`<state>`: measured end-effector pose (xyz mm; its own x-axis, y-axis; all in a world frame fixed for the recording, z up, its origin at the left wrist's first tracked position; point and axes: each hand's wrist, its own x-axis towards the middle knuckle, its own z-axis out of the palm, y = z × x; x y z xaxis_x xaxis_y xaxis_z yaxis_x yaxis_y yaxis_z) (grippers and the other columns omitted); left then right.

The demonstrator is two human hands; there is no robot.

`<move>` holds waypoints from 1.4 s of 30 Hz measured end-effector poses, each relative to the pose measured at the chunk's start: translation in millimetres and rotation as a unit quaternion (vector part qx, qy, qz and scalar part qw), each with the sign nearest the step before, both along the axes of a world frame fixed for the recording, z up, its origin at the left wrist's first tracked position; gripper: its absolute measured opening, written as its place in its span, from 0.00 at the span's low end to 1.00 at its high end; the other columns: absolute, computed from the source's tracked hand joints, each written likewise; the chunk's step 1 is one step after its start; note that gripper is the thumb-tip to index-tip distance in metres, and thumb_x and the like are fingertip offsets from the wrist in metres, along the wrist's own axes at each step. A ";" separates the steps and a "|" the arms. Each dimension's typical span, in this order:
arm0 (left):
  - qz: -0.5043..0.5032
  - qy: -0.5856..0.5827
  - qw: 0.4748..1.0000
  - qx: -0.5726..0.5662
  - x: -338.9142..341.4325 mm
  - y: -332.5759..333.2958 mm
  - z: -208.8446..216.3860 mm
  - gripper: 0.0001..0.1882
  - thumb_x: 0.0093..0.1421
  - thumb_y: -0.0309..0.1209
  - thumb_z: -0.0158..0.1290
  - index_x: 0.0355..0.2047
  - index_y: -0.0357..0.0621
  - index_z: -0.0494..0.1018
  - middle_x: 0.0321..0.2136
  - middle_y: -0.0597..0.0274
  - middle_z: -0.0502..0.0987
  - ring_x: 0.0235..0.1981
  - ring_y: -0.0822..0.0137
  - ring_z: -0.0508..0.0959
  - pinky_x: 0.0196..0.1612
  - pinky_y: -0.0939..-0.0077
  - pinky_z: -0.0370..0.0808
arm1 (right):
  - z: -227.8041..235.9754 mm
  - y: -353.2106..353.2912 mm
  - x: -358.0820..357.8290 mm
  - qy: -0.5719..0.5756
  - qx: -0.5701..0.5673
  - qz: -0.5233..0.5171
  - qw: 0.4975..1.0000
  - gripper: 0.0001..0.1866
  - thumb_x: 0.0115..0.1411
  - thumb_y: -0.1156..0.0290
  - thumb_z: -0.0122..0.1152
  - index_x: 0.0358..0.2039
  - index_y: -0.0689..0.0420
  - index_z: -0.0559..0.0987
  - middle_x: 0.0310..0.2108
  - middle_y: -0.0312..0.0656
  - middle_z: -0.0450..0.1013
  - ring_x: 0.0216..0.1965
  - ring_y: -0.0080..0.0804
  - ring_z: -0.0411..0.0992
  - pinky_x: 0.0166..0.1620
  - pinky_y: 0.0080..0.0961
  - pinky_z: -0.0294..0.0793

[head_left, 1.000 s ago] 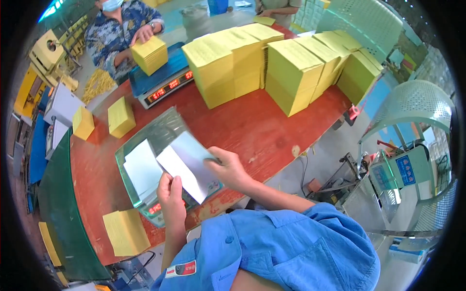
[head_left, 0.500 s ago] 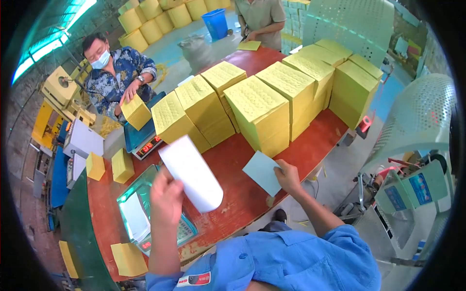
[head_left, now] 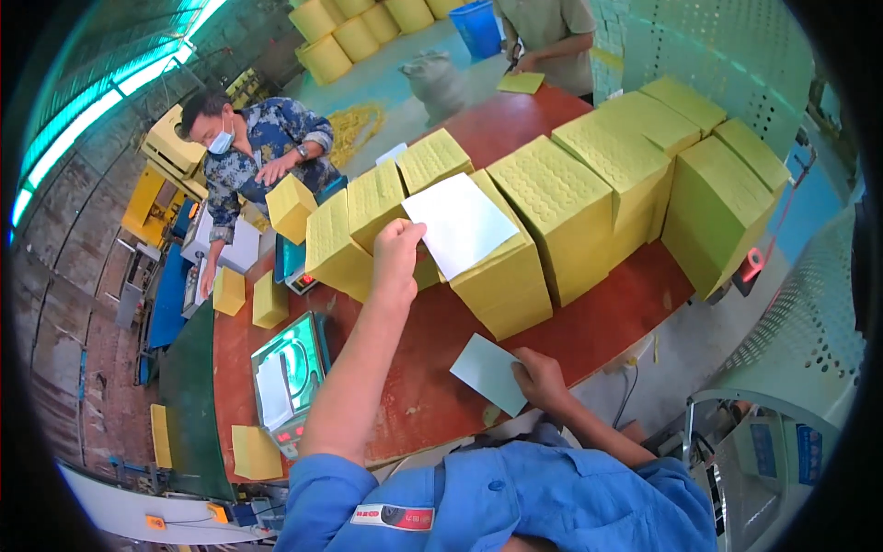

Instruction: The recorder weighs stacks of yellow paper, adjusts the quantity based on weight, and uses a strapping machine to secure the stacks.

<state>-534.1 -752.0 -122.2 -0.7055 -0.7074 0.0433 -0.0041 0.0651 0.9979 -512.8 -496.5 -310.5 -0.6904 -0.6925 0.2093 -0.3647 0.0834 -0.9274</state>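
In my left hand (head_left: 398, 262) I pinch a white sheet (head_left: 460, 224) by its left corner. It lies over the top of a tall yellow paper stack (head_left: 501, 294), covering most of that top; whether it rests flat I cannot tell. Lower and to the right, my right hand (head_left: 543, 377) grips a pale blue-green sheet (head_left: 490, 373) by its right edge, above the red table (head_left: 405, 405). More yellow stacks (head_left: 552, 179) with embossed, wavy tops stand beside and behind the covered one.
Near my left arm sits a scale (head_left: 308, 345) with white paper (head_left: 274, 391) on its pan. Small yellow blocks (head_left: 269, 302) stand at the table's left. A masked co-worker (head_left: 262, 152) works by another scale; a second person (head_left: 552, 37) stands at the far end. Perforated metal (head_left: 800, 313) rises at right.
My left hand has carried the white sheet up and right, from over the table onto the yellow stack. The co-worker has let one hand down to a small yellow block.
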 end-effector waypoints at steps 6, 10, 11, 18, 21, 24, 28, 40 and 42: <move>-0.030 -0.088 0.996 0.005 0.5 2.4 9.6 0.08 0.57 0.29 0.55 0.22 0.47 0.70 0.20 0.68 0.73 0.18 0.76 0.71 0.19 0.81 0.66 | -2.1 4.8 -2.9 0.014 -0.026 0.028 0.999 0.09 0.57 0.75 0.56 0.40 0.61 0.75 0.33 0.53 0.75 0.35 0.53 0.76 0.37 0.41 0.76; -0.020 -0.133 0.991 -0.023 2.5 -1.3 16.5 0.09 0.58 0.30 0.55 0.22 0.46 0.69 0.20 0.66 0.74 0.17 0.75 0.71 0.18 0.82 0.67 | -5.6 5.0 -5.0 0.010 -0.012 0.043 0.999 0.09 0.57 0.75 0.56 0.40 0.61 0.76 0.33 0.52 0.76 0.35 0.51 0.76 0.37 0.41 0.76; -0.036 -0.132 0.991 0.008 2.1 -3.8 16.8 0.09 0.59 0.30 0.55 0.23 0.45 0.69 0.20 0.66 0.74 0.17 0.75 0.71 0.18 0.81 0.68 | -4.9 5.0 -5.5 0.008 -0.012 0.045 0.999 0.09 0.57 0.75 0.56 0.40 0.61 0.76 0.33 0.52 0.76 0.35 0.51 0.76 0.37 0.41 0.76; -0.072 -0.171 0.982 0.035 6.6 -0.7 21.8 0.10 0.61 0.32 0.54 0.26 0.44 0.68 0.19 0.63 0.73 0.14 0.74 0.72 0.14 0.82 0.67 | -5.2 4.5 -6.1 0.017 -0.032 0.052 0.998 0.08 0.58 0.76 0.56 0.39 0.61 0.75 0.32 0.51 0.75 0.34 0.51 0.76 0.36 0.42 0.76; -0.070 -0.163 0.983 0.050 7.8 4.5 22.7 0.10 0.63 0.34 0.54 0.27 0.45 0.68 0.18 0.65 0.73 0.11 0.75 0.71 0.12 0.83 0.65 | -3.7 4.7 -6.3 0.011 -0.025 0.056 0.998 0.09 0.58 0.76 0.56 0.39 0.61 0.75 0.32 0.52 0.75 0.34 0.52 0.76 0.36 0.42 0.75; -0.089 -0.183 0.978 0.039 8.8 5.5 28.9 0.10 0.64 0.34 0.54 0.28 0.45 0.68 0.17 0.65 0.72 0.11 0.75 0.71 0.12 0.83 0.66 | -1.7 3.1 -6.5 0.014 -0.024 0.057 0.998 0.08 0.58 0.76 0.56 0.39 0.61 0.75 0.32 0.52 0.75 0.34 0.52 0.76 0.35 0.42 0.75; -0.101 -0.185 0.976 0.048 8.6 5.5 27.1 0.10 0.64 0.34 0.54 0.28 0.45 0.68 0.18 0.65 0.72 0.11 0.75 0.72 0.12 0.83 0.66 | 0.6 3.4 -5.6 0.024 -0.017 0.047 0.998 0.08 0.58 0.76 0.56 0.38 0.61 0.75 0.32 0.51 0.75 0.34 0.52 0.76 0.35 0.42 0.75; -0.155 -0.100 0.980 0.074 10.8 -11.3 47.7 0.06 0.65 0.32 0.52 0.32 0.46 0.69 0.20 0.66 0.75 0.13 0.76 0.73 0.12 0.84 0.64 | -0.9 2.8 -6.7 0.034 -0.028 0.044 0.998 0.08 0.57 0.76 0.56 0.38 0.61 0.75 0.32 0.51 0.75 0.33 0.52 0.76 0.35 0.42 0.75; -0.158 -0.118 0.978 0.072 4.3 -10.2 47.6 0.07 0.65 0.32 0.52 0.32 0.45 0.69 0.20 0.66 0.75 0.13 0.76 0.73 0.12 0.85 0.64 | -0.5 3.7 -6.2 0.034 -0.026 0.045 0.998 0.08 0.57 0.76 0.56 0.38 0.61 0.75 0.32 0.51 0.75 0.33 0.52 0.76 0.35 0.42 0.75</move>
